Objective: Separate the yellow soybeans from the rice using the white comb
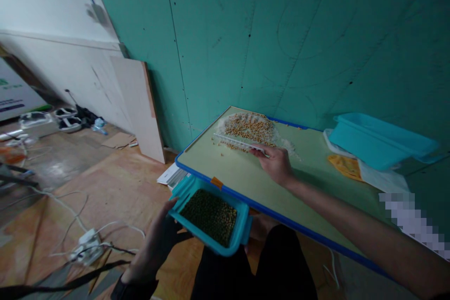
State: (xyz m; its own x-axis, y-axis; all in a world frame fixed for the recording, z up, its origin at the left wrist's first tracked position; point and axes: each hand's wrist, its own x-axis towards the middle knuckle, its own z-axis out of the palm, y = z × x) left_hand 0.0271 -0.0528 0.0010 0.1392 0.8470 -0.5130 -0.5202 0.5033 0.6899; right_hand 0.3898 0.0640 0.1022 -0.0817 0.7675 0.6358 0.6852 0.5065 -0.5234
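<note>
My left hand [168,227] is closed on the left end of a teal plastic container [242,225], held at the table's front edge. Dark green beans [202,208] fill most of it, with yellowish ones along the right side. Over the table, my right hand [276,163] grips one end of a thin, flat white strip [234,140], whose exact kind I cannot tell. The strip lies along the near side of a spread of yellow-tan beans [248,126] and pale grains [223,124]. A few loose beans sit in front of the strip.
The pale green table [211,161] has a blue edge and stands against a green wall [225,47]. At its right are an empty teal bin [379,143] and an orange cloth [344,167]. A power strip [87,246] with cables lies on the floor; a board [138,108] leans left.
</note>
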